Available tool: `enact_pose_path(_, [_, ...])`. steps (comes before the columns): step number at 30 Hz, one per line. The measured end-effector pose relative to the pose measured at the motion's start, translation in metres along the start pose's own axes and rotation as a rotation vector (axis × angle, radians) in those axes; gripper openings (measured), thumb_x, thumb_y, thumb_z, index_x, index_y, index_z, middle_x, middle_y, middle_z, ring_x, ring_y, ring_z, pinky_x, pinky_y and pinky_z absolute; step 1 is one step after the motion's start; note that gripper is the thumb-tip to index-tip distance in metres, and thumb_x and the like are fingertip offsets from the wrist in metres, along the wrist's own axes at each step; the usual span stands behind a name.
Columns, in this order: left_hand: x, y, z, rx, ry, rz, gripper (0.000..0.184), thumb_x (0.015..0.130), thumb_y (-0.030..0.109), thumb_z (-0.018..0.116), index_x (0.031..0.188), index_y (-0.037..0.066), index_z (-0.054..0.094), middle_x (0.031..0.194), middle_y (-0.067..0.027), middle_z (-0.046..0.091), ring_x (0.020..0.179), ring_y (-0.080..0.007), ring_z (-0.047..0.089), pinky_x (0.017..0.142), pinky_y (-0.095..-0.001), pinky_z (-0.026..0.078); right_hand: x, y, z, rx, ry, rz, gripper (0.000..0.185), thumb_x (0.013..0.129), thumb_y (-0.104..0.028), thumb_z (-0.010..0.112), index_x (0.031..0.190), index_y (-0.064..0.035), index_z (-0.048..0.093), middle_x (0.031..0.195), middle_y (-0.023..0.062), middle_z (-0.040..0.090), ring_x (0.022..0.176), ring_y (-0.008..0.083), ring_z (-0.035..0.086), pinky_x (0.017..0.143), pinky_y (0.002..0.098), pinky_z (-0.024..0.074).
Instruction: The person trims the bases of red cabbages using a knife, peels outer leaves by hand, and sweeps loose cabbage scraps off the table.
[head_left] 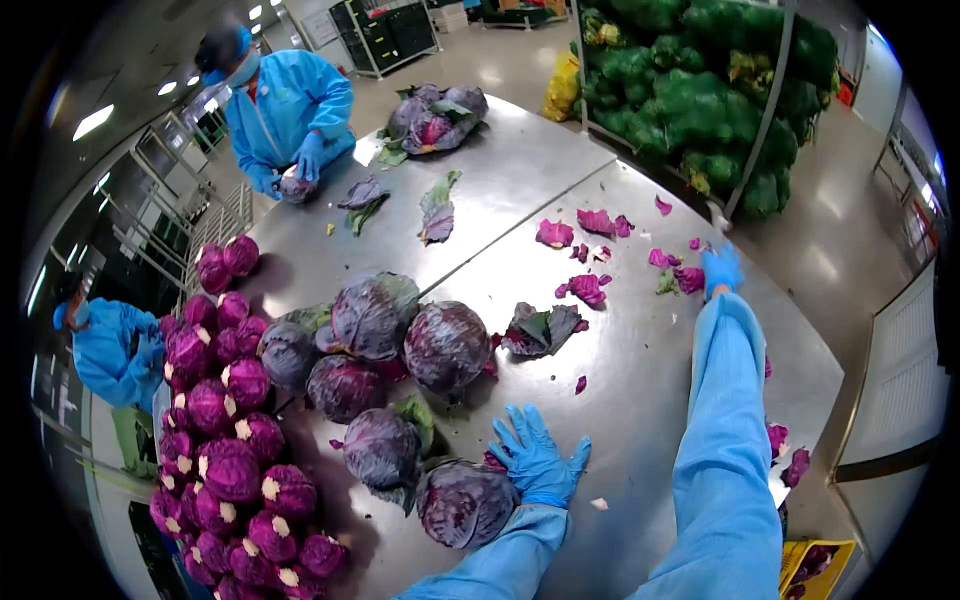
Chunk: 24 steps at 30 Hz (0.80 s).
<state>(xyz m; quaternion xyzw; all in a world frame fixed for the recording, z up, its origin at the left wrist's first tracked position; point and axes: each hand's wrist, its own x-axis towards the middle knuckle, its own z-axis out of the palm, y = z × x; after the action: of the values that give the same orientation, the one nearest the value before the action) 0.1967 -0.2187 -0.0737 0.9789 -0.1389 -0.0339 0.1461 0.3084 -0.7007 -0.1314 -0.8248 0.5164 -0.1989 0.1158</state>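
Steel table [630, 420], one: left hand [540, 460], gloved, fingers spread wide, palm down, grasping nothing visible, just beside a dark unpeeled cabbage [467, 503]; right hand [721, 268], gloved, near the far edge beside purple leaf scraps [688, 279], its opening and any hold unclear; trimmed cabbages [229, 470], heaped at left; one co-worker [285, 110] across, both hands at a cabbage [298, 185]

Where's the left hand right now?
Head view, lower centre: the left hand is palm down at the steel table, fingers spread, immediately right of the nearest unpeeled purple cabbage.
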Motion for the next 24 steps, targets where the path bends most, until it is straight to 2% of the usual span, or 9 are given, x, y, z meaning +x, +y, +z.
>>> enact_pose_path(2, [0.009, 0.001, 0.008, 0.012, 0.008, -0.004, 0.108, 0.076, 0.067, 0.059, 0.15, 0.001, 0.016, 0.156, -0.0245, 0.01, 0.144, -0.0444, 0.005, 0.112, -0.0627, 0.005, -0.001, -0.033, 0.015, 0.631, -0.375, -0.237, 0.048, 0.082, -0.023, 0.061, 0.129, -0.0129, 0.058, 0.112, 0.0133, 0.065, 0.093, 0.0266, 0.065, 0.081, 0.0351, 0.0493])
enact_pose_path(4, [0.015, 0.006, 0.002, -0.004, -0.001, -0.014, 0.108, 0.076, 0.066, 0.06, 0.15, 0.001, 0.016, 0.156, -0.0238, 0.012, 0.144, -0.0408, 0.011, 0.112, -0.0616, 0.008, -0.024, -0.086, 0.004, 0.733, -0.567, -0.309, 0.038, 0.082, -0.021, 0.06, 0.119, -0.0107, 0.062, 0.094, 0.0107, 0.067, 0.076, 0.021, 0.063, 0.073, 0.0308, 0.0489])
enact_pose_path(8, [0.019, 0.002, 0.005, -0.04, 0.05, 0.002, 0.108, 0.075, 0.065, 0.063, 0.149, 0.0, 0.018, 0.154, -0.0245, 0.016, 0.143, -0.0407, 0.016, 0.111, -0.0613, 0.012, -0.011, -0.136, 0.041, 1.06, 0.305, -0.108, 0.035, 0.081, -0.021, 0.058, 0.113, -0.0083, 0.066, 0.092, 0.0121, 0.066, 0.078, 0.0229, 0.062, 0.076, 0.0365, 0.0488])
enact_pose_path(9, [0.019, -0.001, 0.005, -0.05, 0.063, 0.007, 0.109, 0.075, 0.065, 0.064, 0.149, 0.0, 0.018, 0.154, -0.0246, 0.017, 0.142, -0.0408, 0.018, 0.11, -0.0611, 0.013, -0.002, -0.146, 0.049, 0.917, 0.301, -0.097, 0.039, 0.08, -0.023, 0.059, 0.114, -0.0063, 0.065, 0.094, 0.0145, 0.066, 0.08, 0.0248, 0.063, 0.077, 0.0381, 0.0488])
enact_pose_path(15, [0.019, -0.007, 0.009, -0.189, 0.207, 0.094, 0.108, 0.076, 0.063, 0.063, 0.15, 0.003, 0.012, 0.152, -0.0273, 0.018, 0.137, -0.0429, 0.026, 0.104, -0.0648, 0.02, -0.014, -0.226, 0.064, 0.723, -0.641, -0.545, 0.046, 0.077, -0.027, 0.059, 0.122, -0.0159, 0.063, 0.105, 0.0235, 0.066, 0.093, 0.0313, 0.065, 0.086, 0.0369, 0.0495])
enact_pose_path(17, [0.018, -0.01, 0.01, -0.199, 0.241, 0.114, 0.109, 0.076, 0.063, 0.064, 0.15, 0.003, 0.011, 0.152, -0.028, 0.016, 0.137, -0.0434, 0.026, 0.105, -0.063, 0.021, -0.029, -0.248, 0.084, 0.696, -0.676, -1.041, 0.042, 0.076, -0.026, 0.059, 0.117, -0.018, 0.065, 0.098, 0.0152, 0.069, 0.089, 0.0295, 0.065, 0.084, 0.0348, 0.0507])
enact_pose_path(18, [0.018, -0.011, 0.011, -0.214, 0.255, 0.118, 0.11, 0.077, 0.063, 0.064, 0.15, 0.002, 0.009, 0.153, -0.0283, 0.015, 0.137, -0.0437, 0.025, 0.105, -0.0618, 0.022, -0.05, -0.258, 0.066, 0.62, -0.981, -0.87, 0.045, 0.072, -0.017, 0.058, 0.116, -0.0118, 0.068, 0.113, 0.0118, 0.066, 0.103, 0.0272, 0.06, 0.095, 0.0325, 0.0454])
enact_pose_path(21, [0.018, -0.013, 0.012, -0.307, 0.284, 0.125, 0.111, 0.078, 0.06, 0.064, 0.151, 0.001, 0.005, 0.154, -0.0288, 0.011, 0.138, -0.0446, 0.024, 0.108, -0.0572, 0.023, -0.108, -0.244, 0.026, 0.541, -0.984, -1.243, 0.042, 0.069, -0.019, 0.058, 0.109, -0.0161, 0.071, 0.11, 0.0096, 0.068, 0.099, 0.0248, 0.06, 0.098, 0.033, 0.0417])
enact_pose_path(24, [0.013, -0.015, 0.006, -0.397, 0.299, 0.101, 0.109, 0.08, 0.057, 0.064, 0.151, 0.0, 0.003, 0.155, -0.0284, 0.008, 0.139, -0.0453, 0.022, 0.111, -0.0536, 0.022, -0.144, -0.181, 0.004, 0.664, -1.261, -1.181, 0.043, 0.07, -0.02, 0.061, 0.111, -0.0091, 0.07, 0.112, 0.0116, 0.068, 0.105, 0.0279, 0.06, 0.097, 0.0353, 0.0441])
